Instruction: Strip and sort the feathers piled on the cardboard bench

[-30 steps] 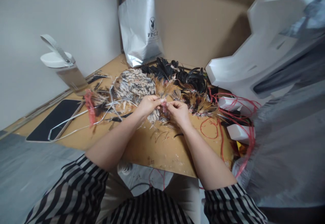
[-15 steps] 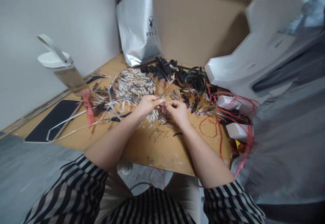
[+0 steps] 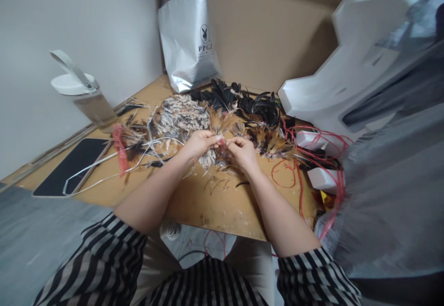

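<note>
My left hand (image 3: 197,144) and my right hand (image 3: 242,152) meet above the middle of a brown board (image 3: 215,199). Both pinch a small bundle of brown feathers (image 3: 221,125) between fingertips, with a bit of red string (image 3: 220,144) showing between the two hands. Behind the hands lie heaps of speckled grey feathers (image 3: 182,114), black feathers (image 3: 243,100) and orange-brown feathers (image 3: 272,141).
A silver paper bag (image 3: 187,37) leans on the cardboard back wall. A white lidded jug (image 3: 85,95) and a black tablet (image 3: 71,162) sit at left. White cord (image 3: 104,162) and loose red string (image 3: 294,176) trail across the board. White foam blocks (image 3: 322,178) stand at right.
The view has shifted slightly. Both hands stay together at the same spot, fingers working on the feather bundle.
</note>
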Demonstrator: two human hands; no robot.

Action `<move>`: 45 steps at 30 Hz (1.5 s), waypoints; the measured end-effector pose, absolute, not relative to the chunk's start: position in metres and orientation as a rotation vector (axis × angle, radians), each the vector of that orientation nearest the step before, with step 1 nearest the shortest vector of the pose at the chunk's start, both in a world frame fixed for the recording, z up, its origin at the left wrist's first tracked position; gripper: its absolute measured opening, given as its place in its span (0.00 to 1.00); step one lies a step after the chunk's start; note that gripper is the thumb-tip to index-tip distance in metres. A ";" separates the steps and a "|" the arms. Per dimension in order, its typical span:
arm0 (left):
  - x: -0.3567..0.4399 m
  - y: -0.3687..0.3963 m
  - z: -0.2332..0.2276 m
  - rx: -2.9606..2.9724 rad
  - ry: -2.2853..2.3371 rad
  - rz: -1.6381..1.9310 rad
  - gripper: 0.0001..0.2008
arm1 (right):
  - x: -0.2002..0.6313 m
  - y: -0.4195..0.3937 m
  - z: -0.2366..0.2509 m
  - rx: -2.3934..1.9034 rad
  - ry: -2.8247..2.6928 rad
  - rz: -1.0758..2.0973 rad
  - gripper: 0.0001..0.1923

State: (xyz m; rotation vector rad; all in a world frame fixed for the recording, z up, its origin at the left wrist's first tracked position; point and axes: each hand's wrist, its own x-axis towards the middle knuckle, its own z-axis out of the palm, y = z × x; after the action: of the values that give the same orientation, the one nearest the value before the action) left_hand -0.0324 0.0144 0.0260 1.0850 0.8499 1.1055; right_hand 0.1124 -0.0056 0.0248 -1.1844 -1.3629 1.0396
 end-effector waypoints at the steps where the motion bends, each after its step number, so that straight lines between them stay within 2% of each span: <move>1: -0.032 0.014 0.027 1.055 0.826 1.102 0.11 | 0.113 -0.005 0.024 -1.173 -1.326 1.092 0.11; 7: -0.043 0.011 0.035 0.994 0.704 1.005 0.08 | 0.128 0.006 0.025 -1.030 -0.958 1.332 0.07; 11: -0.062 0.008 0.045 1.237 0.570 0.692 0.09 | 0.149 0.020 0.029 -0.886 -0.537 1.444 0.02; 16: -0.083 0.010 0.054 1.534 0.628 0.345 0.10 | 0.174 0.031 0.033 -0.692 -0.221 1.250 0.06; 22: -0.079 0.009 0.050 1.569 0.611 0.147 0.10 | 0.185 0.030 0.038 -0.581 -0.305 1.047 0.03; 32: -0.078 0.010 0.059 1.678 0.693 0.317 0.09 | 0.158 0.024 0.026 -0.819 -0.770 1.069 0.09; 40: -0.061 0.007 0.050 1.246 0.617 0.862 0.10 | 0.124 -0.001 0.023 -1.118 -1.456 0.902 0.10; 45: -0.059 0.016 0.043 1.071 0.691 0.934 0.09 | 0.116 -0.012 0.028 -1.114 -1.706 0.757 0.08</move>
State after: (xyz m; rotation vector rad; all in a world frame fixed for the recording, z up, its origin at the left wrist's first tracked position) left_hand -0.0589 0.0158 0.0425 1.0706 0.6907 0.9341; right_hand 0.1162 -0.0122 0.0279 -1.1135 -1.7063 0.7566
